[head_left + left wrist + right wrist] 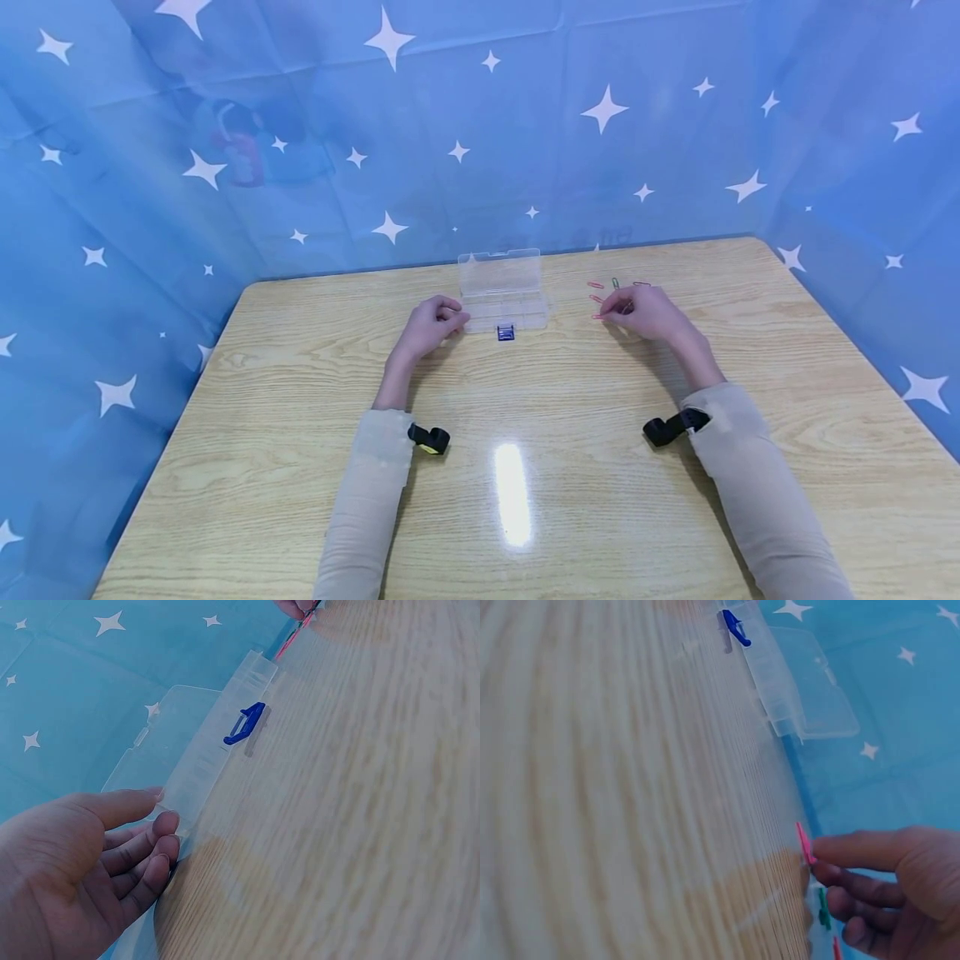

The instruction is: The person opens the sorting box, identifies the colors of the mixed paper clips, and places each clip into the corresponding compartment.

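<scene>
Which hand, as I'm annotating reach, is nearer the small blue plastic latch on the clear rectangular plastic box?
Left. The left hand is just left of the latch; the right hand is farther off, to the latch's right, beyond the box.

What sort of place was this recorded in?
Probably a staged tabletop recording set rather than an ordinary workroom: a blue star-print curtain hangs behind the wood-grain table, and small black devices, likely cameras, are worn at both wrists.
</scene>
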Demonstrator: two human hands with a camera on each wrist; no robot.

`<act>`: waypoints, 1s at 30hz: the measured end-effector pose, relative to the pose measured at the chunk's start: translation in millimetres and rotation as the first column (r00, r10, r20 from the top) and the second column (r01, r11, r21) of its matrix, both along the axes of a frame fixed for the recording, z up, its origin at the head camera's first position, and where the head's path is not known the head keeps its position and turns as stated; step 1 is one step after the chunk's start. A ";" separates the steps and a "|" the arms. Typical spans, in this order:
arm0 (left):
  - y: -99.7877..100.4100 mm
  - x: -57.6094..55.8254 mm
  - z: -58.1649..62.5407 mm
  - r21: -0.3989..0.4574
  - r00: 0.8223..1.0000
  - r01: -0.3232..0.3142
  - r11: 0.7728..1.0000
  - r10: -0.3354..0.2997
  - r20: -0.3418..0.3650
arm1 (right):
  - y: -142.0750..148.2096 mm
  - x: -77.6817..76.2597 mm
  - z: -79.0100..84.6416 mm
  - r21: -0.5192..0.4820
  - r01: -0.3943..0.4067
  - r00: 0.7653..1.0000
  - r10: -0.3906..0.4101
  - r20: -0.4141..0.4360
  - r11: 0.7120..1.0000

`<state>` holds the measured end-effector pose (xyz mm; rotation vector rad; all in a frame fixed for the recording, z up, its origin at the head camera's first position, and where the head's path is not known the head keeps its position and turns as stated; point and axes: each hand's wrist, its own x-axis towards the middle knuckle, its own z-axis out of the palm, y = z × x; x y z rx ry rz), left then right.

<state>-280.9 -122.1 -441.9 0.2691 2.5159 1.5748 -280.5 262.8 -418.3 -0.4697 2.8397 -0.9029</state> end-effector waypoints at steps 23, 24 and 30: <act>0.0 1.6 1.4 -0.019 1.000 -0.003 1.000 0.003 0.007 | -0.5 0.7 -2.3 0.001 -0.006 0.999 0.006 0.032 1.000; 0.0 1.6 1.4 -0.021 1.000 -0.002 1.000 0.002 0.007 | -0.6 1.0 -1.7 -0.001 -0.006 0.999 0.006 0.032 1.000; -0.2 0.3 0.2 -0.013 1.000 -0.002 1.000 0.002 0.005 | -0.4 2.1 1.8 -0.010 0.005 1.000 -0.004 0.024 1.000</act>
